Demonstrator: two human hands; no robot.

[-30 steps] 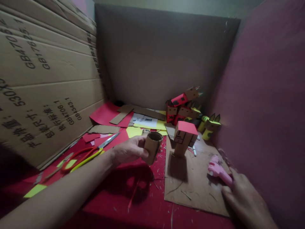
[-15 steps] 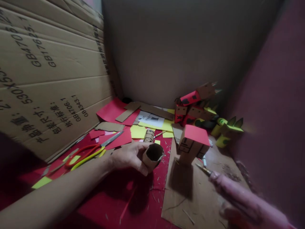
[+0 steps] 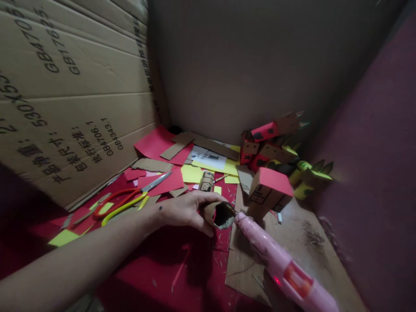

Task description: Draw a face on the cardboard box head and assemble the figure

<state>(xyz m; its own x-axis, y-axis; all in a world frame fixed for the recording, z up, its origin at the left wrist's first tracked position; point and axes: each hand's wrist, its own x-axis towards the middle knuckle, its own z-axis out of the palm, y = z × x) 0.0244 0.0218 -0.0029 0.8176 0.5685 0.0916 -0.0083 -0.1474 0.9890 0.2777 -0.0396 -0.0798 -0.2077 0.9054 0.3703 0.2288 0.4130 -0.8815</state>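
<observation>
My left hand (image 3: 191,212) grips a brown cardboard tube (image 3: 219,214) from its left side, the open end turned towards me and to the right. The metal tip of a pink glue gun (image 3: 273,251) meets the tube's right rim. A small red light glows on the gun's body. My right hand cannot be made out; the gun's rear end runs down to the lower right edge. Just right of the tube stands a cardboard box figure with a red top (image 3: 274,182), on a brown board (image 3: 247,260).
Red and yellow scissors (image 3: 125,201) lie at the left among paper scraps. A small patterned roll (image 3: 207,181) lies behind the tube. Red cardboard figures (image 3: 264,145) and yellow ones (image 3: 308,177) stand at the back right. A large carton (image 3: 81,86) walls the left side.
The glue gun has moved left and its tip has come to the tube's rim. My left hand has shifted slightly right and tilted the tube's opening towards the gun.
</observation>
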